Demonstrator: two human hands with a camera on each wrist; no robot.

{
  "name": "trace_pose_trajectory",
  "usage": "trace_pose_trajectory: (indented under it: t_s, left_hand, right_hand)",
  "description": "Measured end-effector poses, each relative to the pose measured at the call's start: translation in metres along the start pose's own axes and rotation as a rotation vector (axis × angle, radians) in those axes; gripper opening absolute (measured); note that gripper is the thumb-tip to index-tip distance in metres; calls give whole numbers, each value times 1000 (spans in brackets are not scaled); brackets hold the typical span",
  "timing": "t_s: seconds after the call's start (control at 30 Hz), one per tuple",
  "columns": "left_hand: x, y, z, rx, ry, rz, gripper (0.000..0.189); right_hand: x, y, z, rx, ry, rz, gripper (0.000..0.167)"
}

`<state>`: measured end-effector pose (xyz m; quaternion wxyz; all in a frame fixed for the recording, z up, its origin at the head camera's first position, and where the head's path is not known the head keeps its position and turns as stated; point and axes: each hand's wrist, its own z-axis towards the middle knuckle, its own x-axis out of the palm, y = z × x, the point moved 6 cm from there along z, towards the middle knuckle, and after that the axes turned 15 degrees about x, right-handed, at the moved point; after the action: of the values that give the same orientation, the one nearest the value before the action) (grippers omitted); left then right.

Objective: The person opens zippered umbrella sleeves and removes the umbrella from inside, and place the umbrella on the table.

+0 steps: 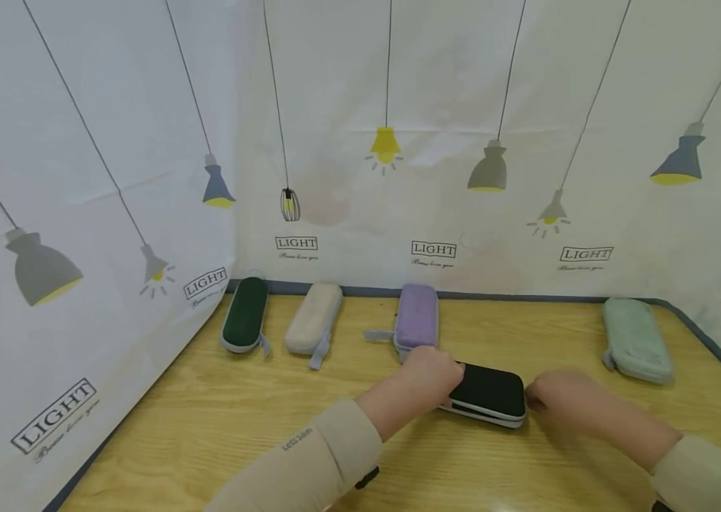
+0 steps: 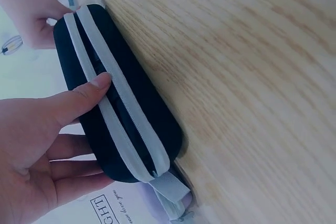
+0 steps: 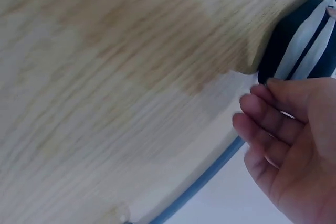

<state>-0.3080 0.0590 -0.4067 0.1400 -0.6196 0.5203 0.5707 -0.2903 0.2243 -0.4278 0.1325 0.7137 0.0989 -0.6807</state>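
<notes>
A black zippered case [image 1: 491, 391] with light grey zipper bands lies on the table in front of the body. My left hand [image 1: 432, 375] grips its left part, the thumb [image 2: 100, 82] on the zipper side and the fingers behind. Between the two bands runs a dark gap. At the case's right end, my right hand [image 1: 562, 400] pinches the zipper pull between thumb and index finger, which hide it; the other fingers curl loosely. A grey strap [image 2: 170, 188] sticks out at the case's left end.
Along the table's back edge lie a dark green case [image 1: 247, 313], a beige case [image 1: 316, 318], a purple case [image 1: 417, 316] just behind my left hand, and a pale green case [image 1: 638, 340] at the right. White lamp-printed sheeting [image 1: 341, 85] stands behind and at the sides.
</notes>
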Motion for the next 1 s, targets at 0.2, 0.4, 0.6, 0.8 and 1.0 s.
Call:
trace_pose_trajectory:
  t_s: [0.2,0.4,0.6,0.8,1.0]
  left_hand:
    - [0,-3,1,9,20,-59,68]
    - [-2,-9,5,51,-35,-76,67]
    - [-3,-9,5,49,-101,-153,64]
    - [-3,-5,3,27,-144,-194,61]
    - [4,2,4,110,-204,-357,64]
  right_hand:
    - [0,3,-15,-80,45,45,30]
    - [0,7,-30,-141,57,67,29]
    - [-1,13,-40,-146,89,74,30]
    - [1,22,-44,-136,157,96,28]
    - [0,37,-45,-78,186,75,25]
